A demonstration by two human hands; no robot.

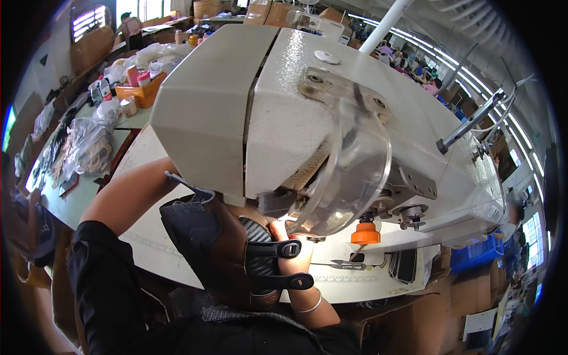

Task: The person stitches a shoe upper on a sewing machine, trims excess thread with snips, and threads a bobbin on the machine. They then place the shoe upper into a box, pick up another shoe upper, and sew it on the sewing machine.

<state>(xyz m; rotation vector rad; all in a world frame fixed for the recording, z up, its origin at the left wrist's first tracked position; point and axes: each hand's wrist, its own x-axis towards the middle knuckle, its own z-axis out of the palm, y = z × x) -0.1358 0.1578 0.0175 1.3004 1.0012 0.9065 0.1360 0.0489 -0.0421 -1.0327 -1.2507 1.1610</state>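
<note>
A folded brown and black leather piece (222,248) stands tilted under the head of a pale sewing machine (207,89). It has a ribbed black panel (260,236) and two black straps (266,249) with oval fittings at their ends. My right hand (290,251) holds the piece at its right side, fingers close by the lit sewing area; the straps cover part of this hand. From the left, my left forearm (133,198) reaches behind the machine head, which hides that hand. A clear curved guard (355,171) hangs in front of the needle area, and the needle itself is hidden.
Small thread snips (348,264) lie on the white table (337,284), right of my hand, near an orange knob (365,233) and a dark stack of strips (403,266). Plastic bags (89,145) and an orange box (142,90) crowd the left bench.
</note>
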